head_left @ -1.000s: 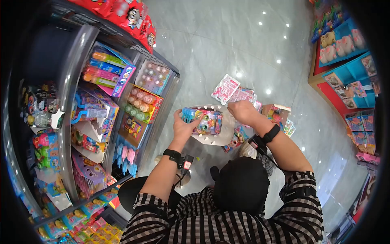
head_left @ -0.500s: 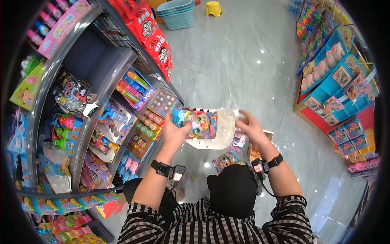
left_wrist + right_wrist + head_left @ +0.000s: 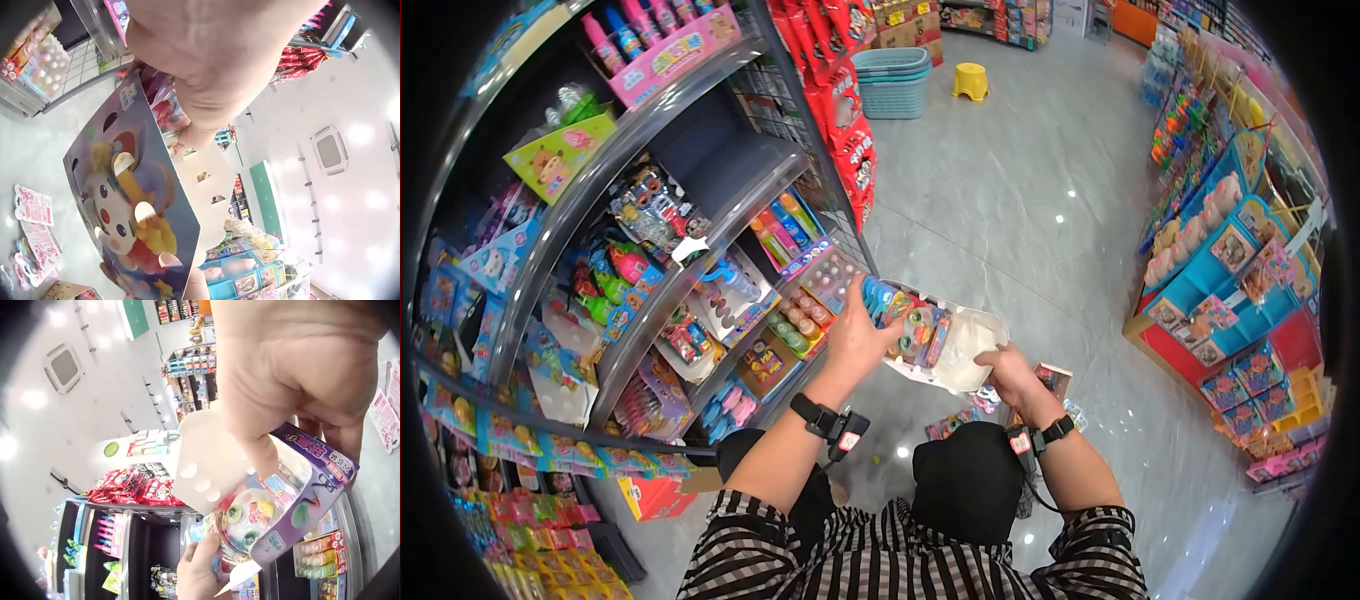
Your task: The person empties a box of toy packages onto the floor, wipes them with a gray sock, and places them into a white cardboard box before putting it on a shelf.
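Note:
A cardboard display box (image 3: 957, 361) with a white inside holds packaged toys (image 3: 921, 333) with round eyes. My left hand (image 3: 859, 343) grips the box's left end, thumb over the toys. At the right end my right hand (image 3: 1019, 380) holds the pale flap side. The left wrist view shows the box's printed outer face (image 3: 137, 206) with a cartoon figure and cut-out holes. In the right wrist view, the right hand (image 3: 294, 381) has a finger inside the box and others behind its purple side (image 3: 294, 528); the left hand (image 3: 199, 569) pinches the far end.
Shelves (image 3: 730, 165) of boxed sweets and toys stand at the left. A toy rack (image 3: 1250, 290) is on the right. Blue baskets (image 3: 892, 85) and a yellow stool (image 3: 971, 81) stand farther ahead. Flat packets (image 3: 34, 206) and a small box (image 3: 1053, 380) lie on the floor.
The head view has swung up and toward the shelves. Both hands have carried the box off the floor packets toward the shelves. The right hand, apart from the box half a second ago, holds it now.

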